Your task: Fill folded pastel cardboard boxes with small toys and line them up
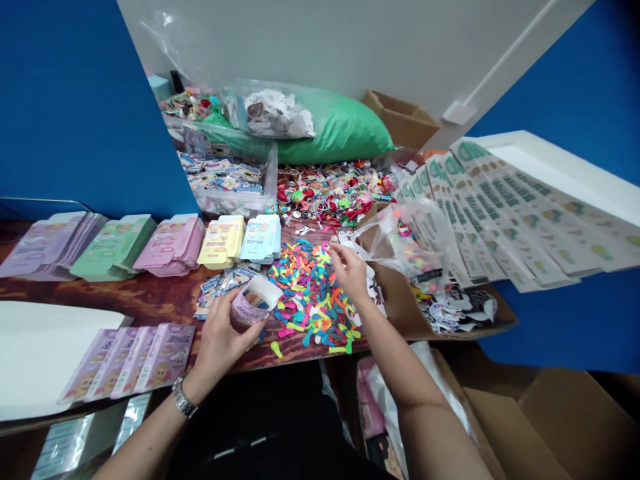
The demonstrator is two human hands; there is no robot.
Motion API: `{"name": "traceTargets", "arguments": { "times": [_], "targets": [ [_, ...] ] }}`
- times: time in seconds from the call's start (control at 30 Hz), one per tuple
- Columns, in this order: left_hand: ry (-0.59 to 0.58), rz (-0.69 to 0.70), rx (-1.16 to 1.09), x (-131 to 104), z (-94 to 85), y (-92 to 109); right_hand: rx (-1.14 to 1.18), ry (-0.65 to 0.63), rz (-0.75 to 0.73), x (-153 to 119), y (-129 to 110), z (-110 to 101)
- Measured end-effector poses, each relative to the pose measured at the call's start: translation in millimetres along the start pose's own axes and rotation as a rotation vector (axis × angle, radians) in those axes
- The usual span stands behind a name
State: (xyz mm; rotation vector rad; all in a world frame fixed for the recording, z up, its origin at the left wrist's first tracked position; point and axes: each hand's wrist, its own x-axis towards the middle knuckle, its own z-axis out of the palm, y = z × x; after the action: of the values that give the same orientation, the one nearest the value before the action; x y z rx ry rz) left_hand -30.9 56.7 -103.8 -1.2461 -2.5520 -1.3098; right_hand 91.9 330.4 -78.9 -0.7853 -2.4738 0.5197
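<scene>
Holding the purple box (246, 313) at lower centre: left hand (223, 339), thumb on one side, fingers round the other, mouth up and leaning a bit right. Grip looks OK, but go light, since thin card walls would likely buckle. I'd hold the mouth wide, flap folded clear, close to the pile so drops stay short.

Box looks: lilac print outside, white flap standing up at the right of the mouth, opening bowed rather than square. Something darker inside, can't make out what.

Lower left, four finished-looking purple cartons (167, 357) lean in a row. Loose yellow-green piece (276, 349) sits near the table's (165, 293) front edge; worth watching, could roll off.

Mid-frame: heap of bright balloon-like pieces (305, 293), printed packets (207, 293) just left of it, behind the box. Right hand (353, 273) is over the heap's upper right, fingers bent toward the thumb. Can't tell if it's pinching anything. A fingertip pinch should beat a scoop for small bits.

Behind: row of carton stacks (220, 241), then mixed trinkets (330, 193), green bag (345, 127) at upper centre.
</scene>
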Motion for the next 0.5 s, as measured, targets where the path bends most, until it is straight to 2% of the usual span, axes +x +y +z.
{"name": "traceTargets", "arguments": {
  "times": [0.03, 0.1, 0.2, 0.33, 0.5],
  "targets": [
    [-0.006, -0.009, -0.005, -0.7, 0.6, 0.6, -0.21, -0.089, 0.088, 11.5, 22.3, -1.9],
    [-0.025, -0.02, -0.019, -2.1, 2.6, 2.9, -0.32, -0.157, 0.152, 29.3, 59.0, -2.7],
    [-0.037, -0.011, -0.034, -3.2, 5.3, 5.1, -0.387, -0.232, 0.191, 38.5, 86.9, 1.9],
    [-0.041, -0.022, -0.029, -4.3, 4.3, 1.0, -0.412, -0.243, 0.2, 32.3, 89.1, 6.5],
    [-0.034, -0.044, -0.021, -5.6, 0.2, -6.2, -0.343, -0.217, 0.168, 31.2, 81.4, -3.7]
  ]
}}
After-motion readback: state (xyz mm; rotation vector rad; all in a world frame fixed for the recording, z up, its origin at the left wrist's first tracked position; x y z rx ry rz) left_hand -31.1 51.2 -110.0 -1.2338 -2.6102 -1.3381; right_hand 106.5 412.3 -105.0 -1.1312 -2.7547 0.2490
